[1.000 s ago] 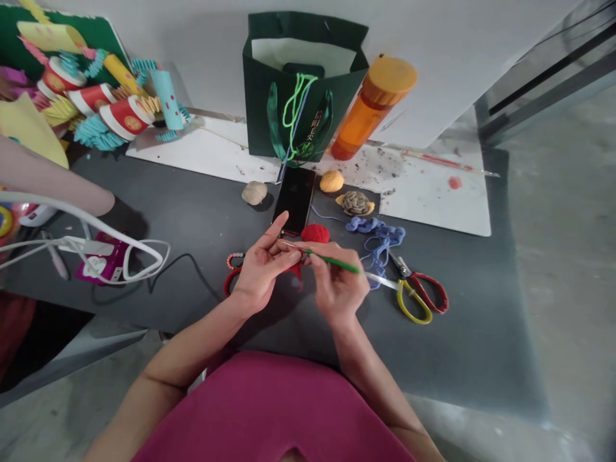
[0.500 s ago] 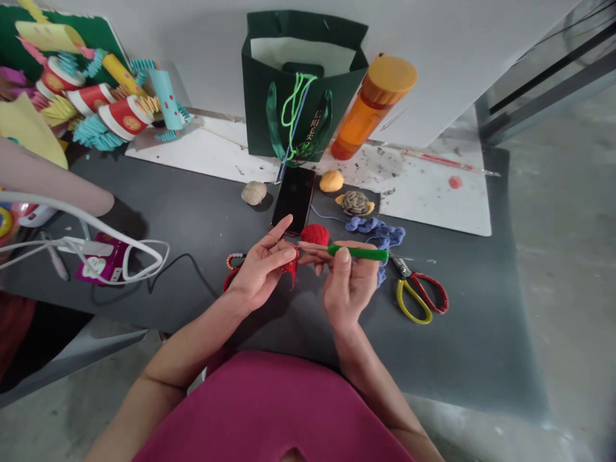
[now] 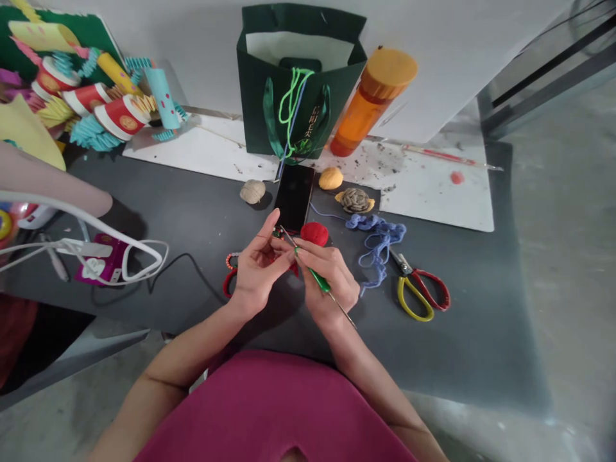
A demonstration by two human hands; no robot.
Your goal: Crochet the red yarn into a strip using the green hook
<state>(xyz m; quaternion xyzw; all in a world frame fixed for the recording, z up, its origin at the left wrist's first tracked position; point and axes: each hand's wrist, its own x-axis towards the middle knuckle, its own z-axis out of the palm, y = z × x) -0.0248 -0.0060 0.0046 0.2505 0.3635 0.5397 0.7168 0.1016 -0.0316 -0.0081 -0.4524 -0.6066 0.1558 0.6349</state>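
My right hand (image 3: pixel 334 276) is closed round a crochet hook (image 3: pixel 319 281) with a green handle; its metal tip reaches up to my left fingers. My left hand (image 3: pixel 255 273) pinches a small piece of red crochet work (image 3: pixel 294 267), mostly covered by the fingers, with the index finger raised. Just beyond my hands lies a red yarn ball (image 3: pixel 315 233). To their right is a tangled strip of blue crochet (image 3: pixel 378 240), and beside that, scissors (image 3: pixel 418 292) with one yellow and one red handle.
A black phone (image 3: pixel 294 192) lies ahead, between a beige ball (image 3: pixel 253 191) and a yellow ball (image 3: pixel 331 178). Near them sits a grey crocheted flower (image 3: pixel 355 200). Behind stand a green paper bag (image 3: pixel 255 96) and an orange bottle (image 3: pixel 359 115). White cables (image 3: pixel 144 247) cross the left side.
My right hand has moved left and turned, swinging the hook from nearly level to a slant with its tip at my left fingers. More of the blue crochet shows now.
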